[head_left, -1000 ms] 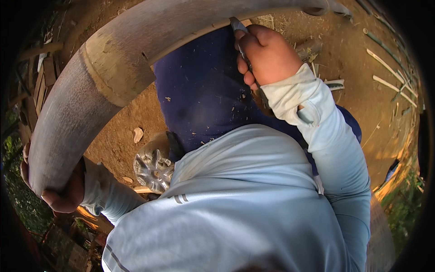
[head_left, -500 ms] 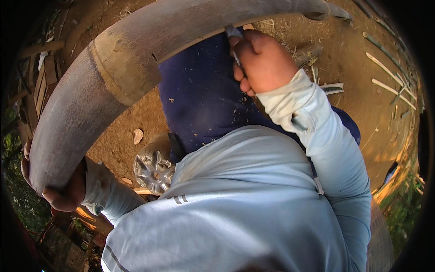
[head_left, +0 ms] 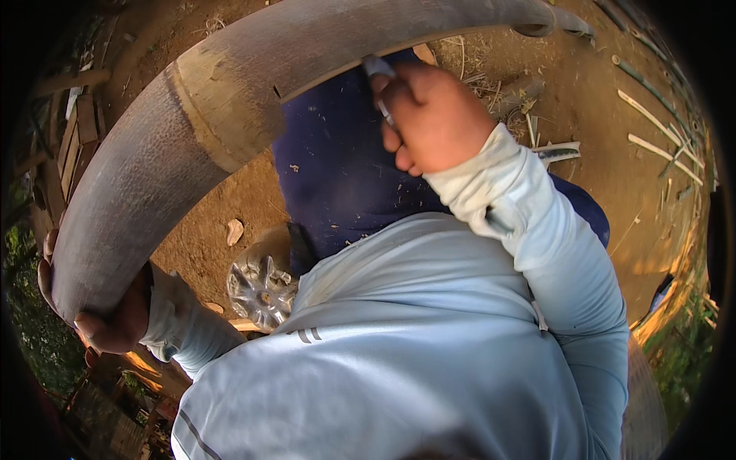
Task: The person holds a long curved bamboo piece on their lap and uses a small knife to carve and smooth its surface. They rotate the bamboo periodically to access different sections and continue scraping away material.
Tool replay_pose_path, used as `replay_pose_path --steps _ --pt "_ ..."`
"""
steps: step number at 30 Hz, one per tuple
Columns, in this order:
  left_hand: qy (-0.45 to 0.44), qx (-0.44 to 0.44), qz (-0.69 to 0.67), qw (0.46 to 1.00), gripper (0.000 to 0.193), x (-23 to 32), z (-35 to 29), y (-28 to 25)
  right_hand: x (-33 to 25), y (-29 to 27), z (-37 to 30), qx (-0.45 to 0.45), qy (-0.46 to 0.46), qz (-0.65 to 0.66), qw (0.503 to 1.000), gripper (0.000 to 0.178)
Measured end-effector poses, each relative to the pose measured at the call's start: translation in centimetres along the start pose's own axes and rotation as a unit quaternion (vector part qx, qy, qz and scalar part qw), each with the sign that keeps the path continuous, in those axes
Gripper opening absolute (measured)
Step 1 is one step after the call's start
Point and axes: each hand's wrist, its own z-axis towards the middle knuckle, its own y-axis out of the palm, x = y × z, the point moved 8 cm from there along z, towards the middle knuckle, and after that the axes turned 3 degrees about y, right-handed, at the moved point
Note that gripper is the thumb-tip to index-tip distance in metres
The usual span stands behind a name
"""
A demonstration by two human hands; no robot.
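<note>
A thick grey-brown bamboo pole [head_left: 253, 80] arcs across the upper left in the fisheye view, with a yellowish scraped band at one of its nodes. My left hand [head_left: 115, 322] is wrapped round its near left end. My right hand [head_left: 437, 115] is closed on a small grey metal blade [head_left: 377, 70], whose tip meets the pole's lower edge. Its handle is mostly hidden by my fingers, so the exact kind of tool is unclear. A dark notch shows in the pole to the left of the blade.
Beneath the pole is my dark blue trouser leg [head_left: 337, 161], dotted with shavings. A clear plastic bottle [head_left: 263, 291] lies on the brown earth by it. Split bamboo strips [head_left: 659, 115] are scattered at right; stacked wood [head_left: 77, 142] stands at left.
My right hand and the blade have moved left along the pole's lower edge. The pole has shifted slightly to the right, with my left hand still round its end.
</note>
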Motion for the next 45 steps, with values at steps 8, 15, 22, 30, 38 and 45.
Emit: replay_pose_path --steps 8,15,22,30,38,45 --pt "-0.006 0.022 -0.016 1.000 0.076 -0.3 0.3 0.0 -0.2 1.0 0.5 -0.010 -0.062 -0.013 0.998 0.026" --pt "-0.029 -0.007 -0.016 0.999 0.081 -0.2 0.1 -0.3 -0.8 2.1 -0.1 -0.004 -0.104 -0.044 0.994 0.027" --pt "-0.005 -0.013 -0.010 1.000 0.076 0.0 0.4 0.4 -0.8 3.0 0.0 0.011 -0.129 -0.054 0.990 0.028" --pt "-0.002 0.014 0.002 1.000 0.078 -0.2 0.6 0.1 -1.6 3.4 -0.3 0.022 -0.169 -0.079 0.982 0.029" --pt "-0.027 -0.010 -0.030 0.999 0.079 -0.3 0.7 0.2 -2.5 4.1 -0.6 0.017 -0.200 -0.052 0.978 0.024" --pt "-0.036 -0.015 -0.022 0.999 0.077 0.3 1.1 0.4 -4.0 4.9 -1.9 0.100 -0.306 -0.075 0.944 0.023"
